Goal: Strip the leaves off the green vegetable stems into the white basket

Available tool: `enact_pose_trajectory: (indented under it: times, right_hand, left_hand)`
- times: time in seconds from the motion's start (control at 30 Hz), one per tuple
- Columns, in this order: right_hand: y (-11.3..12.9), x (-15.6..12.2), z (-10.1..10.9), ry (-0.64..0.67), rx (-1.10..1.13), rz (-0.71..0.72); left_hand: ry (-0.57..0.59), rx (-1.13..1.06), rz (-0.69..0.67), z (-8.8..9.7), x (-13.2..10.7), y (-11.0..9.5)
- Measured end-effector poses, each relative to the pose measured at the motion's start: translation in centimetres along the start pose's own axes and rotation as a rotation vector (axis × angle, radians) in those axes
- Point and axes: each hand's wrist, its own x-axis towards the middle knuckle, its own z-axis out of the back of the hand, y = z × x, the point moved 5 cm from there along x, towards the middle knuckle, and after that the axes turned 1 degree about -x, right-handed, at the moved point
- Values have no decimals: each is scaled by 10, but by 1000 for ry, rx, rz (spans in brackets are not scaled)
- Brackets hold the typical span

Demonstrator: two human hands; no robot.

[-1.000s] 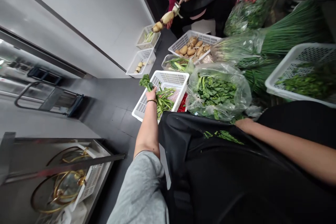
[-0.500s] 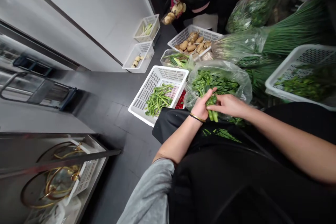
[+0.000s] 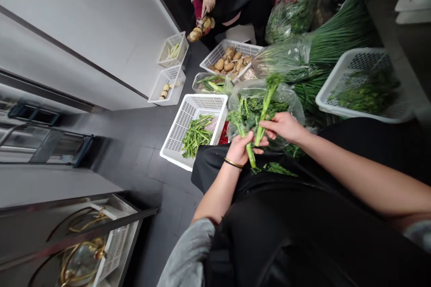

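Observation:
My left hand (image 3: 241, 149), with a bracelet at its wrist, closes around a leafy green vegetable stalk (image 3: 240, 126) whose cut end points down. Between the fingers of my right hand (image 3: 283, 126) is another stalk (image 3: 268, 98), held upright with its leafy top raised. Both stalks are above my lap, close together. Behind them lies an open clear plastic bag (image 3: 296, 98) full of the same greens (image 3: 251, 105). Torn leaf scraps (image 3: 279, 169) rest on my black apron. To the left, a white basket (image 3: 178, 130) holds several trimmed stalks (image 3: 197, 136).
Across from me a person (image 3: 209, 0) peels a root vegetable over a basket of potatoes (image 3: 229, 63). Bundled long green stems (image 3: 340, 36) and a white basket of greens (image 3: 323, 98) stand at right. A metal shelf (image 3: 134, 219) with coiled hoses juts in at lower left.
My hands have moved apart from the bunch they held together; each now has its own stalk, and the right hand's stalk is raised. The view has shifted a little to the right.

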Motion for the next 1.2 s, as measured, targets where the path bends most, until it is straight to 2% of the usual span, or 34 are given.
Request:
enact_pose_trajectory:
  times: [0.07, 0.13, 0.2, 0.23, 0.27, 0.37, 0.4, 0.47, 0.53, 0.57, 0.67, 0.7, 0.77, 0.8, 0.83, 0.9, 0.97, 1.0, 1.07, 1.13, 1.2]
  right_hand:
    - [14, -9, -6, -39, -257, 170]
    - [32, -29, -18, -67, -461, 451]
    - [42, -50, -28, 10, -519, 662]
    - [43, -54, -28, 47, -487, 667]
    - [40, -54, -24, 56, -417, 598]
    - [20, -32, -1, 18, -58, 194]
    - [14, -23, 1, 73, 56, 88]
    - [9, -8, -4, 249, 189, -4]
    - [12, -1, -14, 330, 132, 21]
    - [16, -1, -17, 293, 27, 79]
    - [32, -18, -26, 63, -447, 398]
    - [35, -30, -31, 54, -585, 518]
    - [30, -53, -36, 160, -736, 668]
    - [21, -61, -34, 249, -766, 667]
    - [10, -66, -29, 344, -799, 605]
    - [-15, -65, -11, 463, -927, 343]
    - [-27, -54, 9, 470, -1049, 85]
    - [-23, -47, 15, 441, -1041, 25]
    - [-2, -30, 14, 360, -883, 43]
    - [26, -18, 3, 246, -749, 142]
    - [51, -18, -8, 32, -835, 281]
  left_hand:
    - [-52, 29, -34, -4, 1, 6]
    - [-136, -16, -96, -2, 3, 5]
    - [-152, -68, -100, 1, 4, 1]
    - [-127, -83, -81, 2, 4, -1]
    - [-83, -93, -57, 2, 3, -2]
    - [92, -130, 12, 0, -5, -5]
    - [153, -140, 37, -2, -8, -4]
    - [260, -130, 85, -7, -13, 0]
    - [292, -82, 89, -10, -14, 4]
    - [259, -44, 56, -9, -13, 5]
    - [27, 45, -129, 2, -8, 1]
    - [-47, 48, -181, 7, -7, -1]
    - [-106, 17, -224, 15, -7, -5]
    - [-94, 2, -224, 18, -8, -7]
    - [-64, 1, -219, 20, -9, -9]
    - [14, 36, -194, 20, -14, -11]
    - [54, 92, -170, 17, -20, -9]
    - [63, 123, -156, 14, -22, -7]
    - [67, 185, -138, 7, -26, -2]
    - [38, 209, -154, 1, -28, 2]
    - [-12, 168, -163, -2, -30, 4]
